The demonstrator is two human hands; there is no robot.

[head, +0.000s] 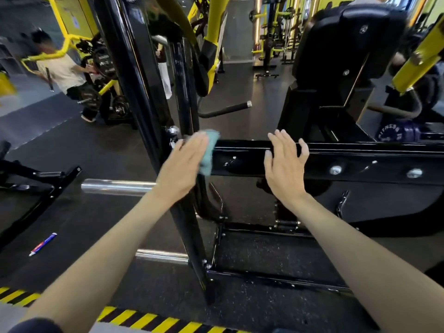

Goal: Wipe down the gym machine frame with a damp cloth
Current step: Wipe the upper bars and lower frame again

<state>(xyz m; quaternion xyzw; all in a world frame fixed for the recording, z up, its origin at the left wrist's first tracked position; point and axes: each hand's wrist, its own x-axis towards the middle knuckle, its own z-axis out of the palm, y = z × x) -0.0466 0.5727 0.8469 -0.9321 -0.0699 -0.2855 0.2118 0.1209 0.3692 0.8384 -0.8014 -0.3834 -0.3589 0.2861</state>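
A black horizontal frame beam [348,162] of the gym machine runs from the centre to the right edge, joined to a black upright post [144,92]. My left hand [182,167] presses a teal cloth [209,150] flat against the beam's left end, beside the post, fingers straight. My right hand [286,164] rests on the beam further right, fingers draped over its top edge and thumb on the front face. The cloth is partly hidden behind my left hand.
A chrome bar [115,187] sticks out left below the beam. A small tube [43,243] lies on the dark rubber floor at left. Yellow-black hazard tape [134,318] marks the near edge. A person [64,73] stands at another machine, back left. A black pad [348,42] rises at right.
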